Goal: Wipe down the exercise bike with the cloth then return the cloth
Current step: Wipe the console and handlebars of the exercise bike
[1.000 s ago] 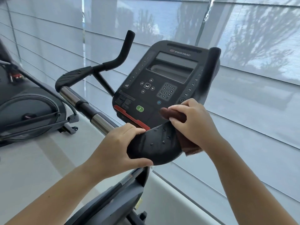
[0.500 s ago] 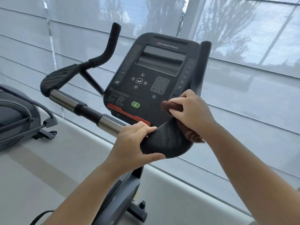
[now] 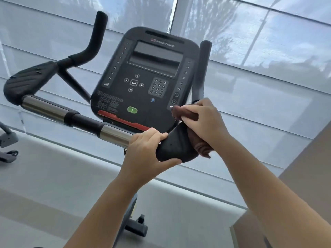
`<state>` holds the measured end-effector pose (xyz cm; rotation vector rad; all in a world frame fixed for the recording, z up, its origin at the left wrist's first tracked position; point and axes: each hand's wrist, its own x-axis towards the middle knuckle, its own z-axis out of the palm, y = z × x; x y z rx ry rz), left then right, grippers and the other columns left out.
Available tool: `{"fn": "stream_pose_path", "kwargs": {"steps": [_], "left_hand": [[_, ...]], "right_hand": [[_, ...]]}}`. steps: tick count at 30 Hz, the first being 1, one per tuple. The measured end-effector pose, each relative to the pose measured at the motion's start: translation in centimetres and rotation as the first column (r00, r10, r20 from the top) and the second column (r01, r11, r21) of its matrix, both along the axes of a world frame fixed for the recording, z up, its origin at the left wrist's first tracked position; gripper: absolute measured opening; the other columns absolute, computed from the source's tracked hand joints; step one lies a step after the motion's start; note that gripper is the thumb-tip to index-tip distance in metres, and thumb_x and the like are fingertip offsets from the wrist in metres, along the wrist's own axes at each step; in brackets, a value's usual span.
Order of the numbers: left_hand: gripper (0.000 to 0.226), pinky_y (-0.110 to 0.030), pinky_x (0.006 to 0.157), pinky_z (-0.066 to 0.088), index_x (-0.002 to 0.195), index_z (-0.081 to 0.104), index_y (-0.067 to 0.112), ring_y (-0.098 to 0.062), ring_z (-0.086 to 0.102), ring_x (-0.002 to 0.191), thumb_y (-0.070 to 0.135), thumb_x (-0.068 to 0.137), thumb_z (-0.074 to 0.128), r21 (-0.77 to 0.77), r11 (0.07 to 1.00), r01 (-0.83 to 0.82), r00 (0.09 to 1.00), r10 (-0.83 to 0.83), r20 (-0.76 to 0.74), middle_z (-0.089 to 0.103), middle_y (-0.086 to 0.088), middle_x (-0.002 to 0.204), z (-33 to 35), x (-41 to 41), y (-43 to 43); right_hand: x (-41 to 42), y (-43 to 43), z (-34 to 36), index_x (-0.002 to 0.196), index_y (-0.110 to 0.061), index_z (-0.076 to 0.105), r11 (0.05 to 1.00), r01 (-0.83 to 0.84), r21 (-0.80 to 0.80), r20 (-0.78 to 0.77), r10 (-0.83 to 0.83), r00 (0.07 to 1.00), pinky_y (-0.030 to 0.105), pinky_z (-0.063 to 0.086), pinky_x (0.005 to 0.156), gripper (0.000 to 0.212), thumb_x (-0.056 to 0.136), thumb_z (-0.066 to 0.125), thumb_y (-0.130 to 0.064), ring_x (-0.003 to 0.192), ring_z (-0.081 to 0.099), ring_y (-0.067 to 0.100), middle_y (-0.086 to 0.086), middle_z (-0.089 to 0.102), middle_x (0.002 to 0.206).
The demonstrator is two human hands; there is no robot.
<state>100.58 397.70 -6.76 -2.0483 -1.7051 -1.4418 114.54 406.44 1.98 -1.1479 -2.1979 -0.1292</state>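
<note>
Brown cloth [image 3: 200,149] bunched in the closed right hand [image 3: 204,122], pressed against the black elbow pad [image 3: 172,147] at the right end of the exercise bike [image 3: 148,77] handlebar. Left hand [image 3: 145,149] clamped around the pad's inner end, steadying it. Best done with firm, overlapping strokes around the pad's curve, refolding to a clean face, then on to the console.

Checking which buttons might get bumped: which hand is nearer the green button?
Right. The right hand with the cloth sits just right of the green button; the left hand grips lower.
</note>
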Motion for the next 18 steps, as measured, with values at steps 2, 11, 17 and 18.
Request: {"fn": "stream_pose_path", "kwargs": {"steps": [2,11,17,18], "left_hand": [[0.063,-0.029,0.080,0.032,0.097,0.064,0.008,-0.020,0.058,0.084,0.058,0.059,0.067,0.018,1.000,0.002,1.000,-0.002,0.002,0.062,-0.001,0.086,-0.1,0.1,0.0],[0.063,-0.030,0.079,0.034,0.095,0.064,0.009,-0.020,0.059,0.082,0.061,0.061,0.061,0.034,0.999,-0.004,1.000,0.004,-0.001,0.062,0.000,0.084,-0.3,0.0,0.2],[0.064,-0.023,0.081,0.030,0.097,0.065,0.009,-0.018,0.059,0.084,0.062,0.061,0.060,0.036,0.999,-0.012,1.000,0.012,0.010,0.064,0.001,0.086,-0.3,0.2,0.0],[0.063,-0.023,0.081,0.030,0.096,0.065,0.010,-0.019,0.059,0.084,0.062,0.062,0.059,0.036,0.999,-0.016,1.000,0.015,0.008,0.064,0.000,0.086,-0.4,0.2,0.0]], "right_hand": [[-0.2,-1.1,-1.1,0.109,-0.031,0.066,1.000,0.018,0.024,-0.056,-0.017,0.998,0.016,0.032,0.076,0.028,0.082,0.063,-0.024,0.096,0.055,0.021,0.001,0.047,0.100],[1.3,-1.1,-1.2,0.110,-0.028,0.066,0.996,-0.088,0.035,-0.083,0.090,0.992,0.019,0.038,0.084,0.029,0.081,0.065,-0.021,0.093,0.054,0.017,0.002,0.048,0.099],[1.1,-1.2,-1.9,0.110,-0.032,0.065,0.999,-0.002,0.034,-0.144,0.007,0.990,0.017,0.036,0.081,0.031,0.081,0.065,-0.022,0.095,0.055,0.020,0.003,0.051,0.103],[1.6,-2.8,-3.1,0.109,-0.030,0.066,0.997,-0.044,0.056,-0.181,0.053,0.982,0.015,0.037,0.080,0.032,0.079,0.066,-0.021,0.093,0.056,0.018,0.002,0.051,0.102]]}}
